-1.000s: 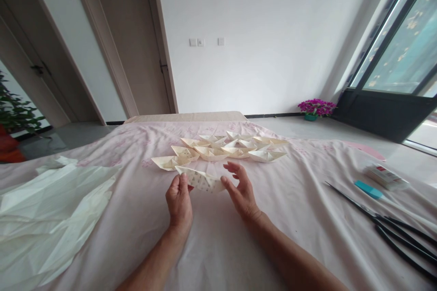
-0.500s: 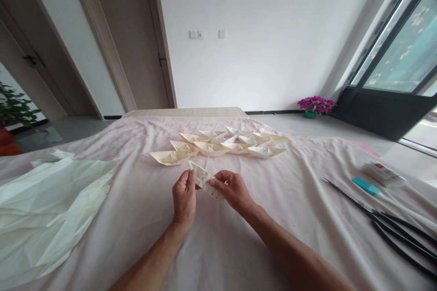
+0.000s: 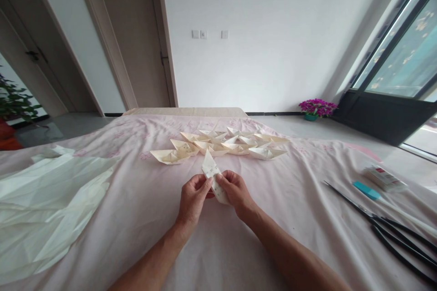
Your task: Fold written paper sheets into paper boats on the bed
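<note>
Between my two hands is a small piece of folded paper (image 3: 212, 170), cream with dark printed marks and a pointed upper end. My left hand (image 3: 195, 195) pinches its left edge, thumb on top. On the other side my right hand (image 3: 235, 189) grips the right edge with its thumb pressed on the face; the fingers beneath are partly hidden. Just beyond the paper's tip stand several folded paper boats (image 3: 172, 156) in close rows, cream and white. The paper is held above the cloth.
A pale pink cloth (image 3: 273, 218) covers the table. Crumpled whitish sheets (image 3: 51, 209) lie at the left. On the right are black-handled scissors (image 3: 367, 211), a tool with a turquoise end (image 3: 366, 189) and a small box (image 3: 385, 178). Pink flowers (image 3: 317, 107) stand on the floor beyond.
The folded paper has turned more upright, its point now aimed away from me. My left hand has shifted right, lower along the paper's edge, closer to my right hand.
</note>
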`<state>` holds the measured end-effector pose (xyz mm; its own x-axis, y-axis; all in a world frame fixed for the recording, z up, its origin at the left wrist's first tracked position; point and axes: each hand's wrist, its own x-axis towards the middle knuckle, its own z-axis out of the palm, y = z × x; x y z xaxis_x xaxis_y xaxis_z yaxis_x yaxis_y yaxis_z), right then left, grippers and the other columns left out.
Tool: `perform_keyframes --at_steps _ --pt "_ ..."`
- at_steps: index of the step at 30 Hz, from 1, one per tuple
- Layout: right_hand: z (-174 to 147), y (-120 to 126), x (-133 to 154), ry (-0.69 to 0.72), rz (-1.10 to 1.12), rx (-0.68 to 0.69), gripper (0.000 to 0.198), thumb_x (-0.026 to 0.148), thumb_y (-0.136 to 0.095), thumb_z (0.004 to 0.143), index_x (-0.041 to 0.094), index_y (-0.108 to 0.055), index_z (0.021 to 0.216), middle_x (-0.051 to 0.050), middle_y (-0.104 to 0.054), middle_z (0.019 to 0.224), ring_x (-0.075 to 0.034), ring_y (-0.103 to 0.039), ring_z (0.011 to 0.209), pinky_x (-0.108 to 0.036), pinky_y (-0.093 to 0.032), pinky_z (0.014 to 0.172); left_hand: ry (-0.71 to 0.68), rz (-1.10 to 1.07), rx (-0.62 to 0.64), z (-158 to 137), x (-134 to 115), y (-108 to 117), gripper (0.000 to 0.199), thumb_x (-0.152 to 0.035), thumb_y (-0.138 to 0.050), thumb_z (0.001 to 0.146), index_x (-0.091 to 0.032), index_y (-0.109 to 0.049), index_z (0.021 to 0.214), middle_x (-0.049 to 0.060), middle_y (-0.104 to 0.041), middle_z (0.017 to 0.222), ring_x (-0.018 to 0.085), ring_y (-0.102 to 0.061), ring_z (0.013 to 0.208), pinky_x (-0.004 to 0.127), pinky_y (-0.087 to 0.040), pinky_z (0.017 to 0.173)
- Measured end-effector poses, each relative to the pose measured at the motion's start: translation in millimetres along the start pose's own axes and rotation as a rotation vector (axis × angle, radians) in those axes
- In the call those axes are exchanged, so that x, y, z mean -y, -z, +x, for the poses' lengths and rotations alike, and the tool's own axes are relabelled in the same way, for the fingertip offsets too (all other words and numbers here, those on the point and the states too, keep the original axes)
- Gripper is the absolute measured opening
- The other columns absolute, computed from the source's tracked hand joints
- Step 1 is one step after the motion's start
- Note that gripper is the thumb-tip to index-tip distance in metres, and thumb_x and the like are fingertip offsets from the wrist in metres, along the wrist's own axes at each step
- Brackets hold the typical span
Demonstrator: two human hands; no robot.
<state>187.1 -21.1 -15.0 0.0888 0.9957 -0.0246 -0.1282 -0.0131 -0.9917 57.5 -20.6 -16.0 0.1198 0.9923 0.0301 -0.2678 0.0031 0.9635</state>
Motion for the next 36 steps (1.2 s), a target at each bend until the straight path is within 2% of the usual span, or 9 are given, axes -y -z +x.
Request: perform_keyframes --at_steps 5,13,16,21,24,27,31,33,36 --pt "2 1 -12 0.12 -0.165 -0.03 0.039 0.055 -0.062 0.075 0.018 -0.05 0.07 0.002 -0.055 0.058 -0.009 -0.045 0.049 -0.019 -0.034 0.045 -0.089 0.084 -0.078 1 7 2 0.036 -0.049 -0.065 0.076 -0.015 -0.058 0.068 0.0 -0.06 0.062 0.013 -0.057 0.058 0.022 -0.048 0.056" --pt "-3 -6 -14 0.175 -0.218 0.004 0.039 0.054 -0.061 0.077 0.018 -0.051 0.069 0.003 -0.05 0.057 -0.009 -0.041 0.05 -0.019 -0.032 0.045 -0.194 0.095 -0.223 9 2 9 0.035 -0.05 -0.06 0.081 -0.015 -0.062 0.076 0.0 -0.061 0.065 0.012 -0.056 0.059 0.02 -0.045 0.056" --pt "-5 -8 -15 0.164 -0.186 -0.021 0.04 0.055 -0.061 0.076 0.018 -0.051 0.068 0.003 -0.051 0.056 -0.009 -0.042 0.05 -0.019 -0.033 0.045 -0.157 0.06 -0.2 8 3 8 0.036 -0.051 -0.059 0.08 -0.015 -0.062 0.079 0.001 -0.064 0.07 0.013 -0.058 0.06 0.021 -0.046 0.056" --pt "-4 -4 -16 0.15 -0.143 -0.113 0.039 0.054 -0.063 0.075 0.018 -0.053 0.067 0.002 -0.055 0.058 -0.01 -0.046 0.052 -0.02 -0.037 0.048 -0.071 0.062 -0.024 -2 11 -1 0.037 -0.046 -0.068 0.074 -0.015 -0.061 0.093 0.004 -0.067 0.08 0.015 -0.062 0.065 0.022 -0.048 0.057" --pt "-4 -4 -14 0.105 -0.07 -0.119 0.038 0.053 -0.065 0.073 0.018 -0.052 0.066 0.003 -0.054 0.057 -0.01 -0.046 0.051 -0.021 -0.037 0.048 -0.06 0.037 0.039 -4 11 -3 0.039 -0.043 -0.07 0.073 -0.014 -0.06 0.097 0.005 -0.068 0.081 0.016 -0.064 0.068 0.024 -0.05 0.059" --pt "-4 -5 -12 0.085 0.005 -0.087 0.037 0.053 -0.064 0.073 0.018 -0.052 0.069 0.004 -0.054 0.058 -0.01 -0.045 0.051 -0.021 -0.037 0.048 -0.075 0.088 -0.017 -2 9 0 0.044 -0.041 -0.071 0.072 -0.016 -0.056 0.106 0.005 -0.067 0.082 0.016 -0.064 0.068 0.025 -0.051 0.061" --pt "-5 -4 -6 0.183 -0.069 -0.116 0.035 0.053 -0.059 0.079 0.018 -0.056 0.075 0.003 -0.054 0.063 -0.01 -0.044 0.055 -0.02 -0.035 0.05 -0.189 0.276 -0.244 1 9 6 0.04 -0.038 -0.074 0.068 -0.017 -0.056 0.097 0.003 -0.063 0.083 0.014 -0.061 0.07 0.022 -0.049 0.059" --pt "-6 -3 -4 0.216 -0.116 -0.133 0.034 0.051 -0.057 0.081 0.018 -0.058 0.077 0.003 -0.054 0.065 -0.01 -0.044 0.058 -0.02 -0.034 0.051 -0.194 0.305 -0.25 0 9 7 0.035 -0.039 -0.072 0.07 -0.017 -0.056 0.094 0.003 -0.063 0.08 0.014 -0.06 0.069 0.022 -0.048 0.056" --pt "-7 -3 -2 0.227 -0.144 -0.135 0.033 0.05 -0.056 0.083 0.018 -0.059 0.078 0.002 -0.056 0.067 -0.011 -0.045 0.059 -0.021 -0.035 0.052 -0.143 0.259 -0.175 0 9 4 0.033 -0.041 -0.066 0.076 -0.016 -0.057 0.094 0.005 -0.065 0.081 0.016 -0.062 0.071 0.024 -0.05 0.056"
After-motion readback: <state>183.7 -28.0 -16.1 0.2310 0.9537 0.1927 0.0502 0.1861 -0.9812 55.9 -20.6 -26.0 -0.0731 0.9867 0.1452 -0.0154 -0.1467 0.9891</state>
